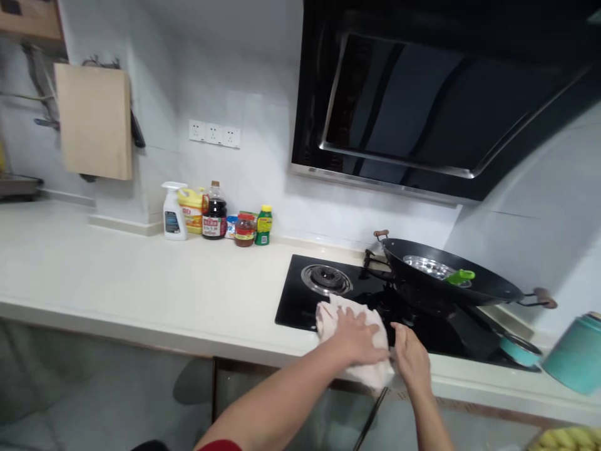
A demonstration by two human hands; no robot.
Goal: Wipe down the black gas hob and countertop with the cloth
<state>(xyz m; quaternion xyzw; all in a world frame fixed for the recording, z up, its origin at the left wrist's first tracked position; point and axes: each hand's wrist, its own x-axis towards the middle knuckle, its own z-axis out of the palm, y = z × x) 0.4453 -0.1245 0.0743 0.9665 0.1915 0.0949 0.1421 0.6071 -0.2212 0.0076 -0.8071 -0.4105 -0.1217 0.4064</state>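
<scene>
A pale pink-white cloth (335, 313) lies over the front edge of the black hob (295, 300) and hangs past the counter's front. My left hand (354, 338) grips it from above, pressing it down with the fingers somewhat spread. Just right of the cloth is my right hand (412, 360), its fingers extended and nothing visible in them. Its thumb side is close to the cloth's edge; whether they touch I cannot tell. A round burner (326, 279) shows behind the cloth.
A large black wok (488, 282) holding a metal strainer (425, 266) with a green handle stands on the hob's right. Right of it are a small turquoise pan (521, 352) and a turquoise container (575, 354). Several bottles, including a spray bottle (174, 213), line the wall. A range hood (404, 119) overhangs.
</scene>
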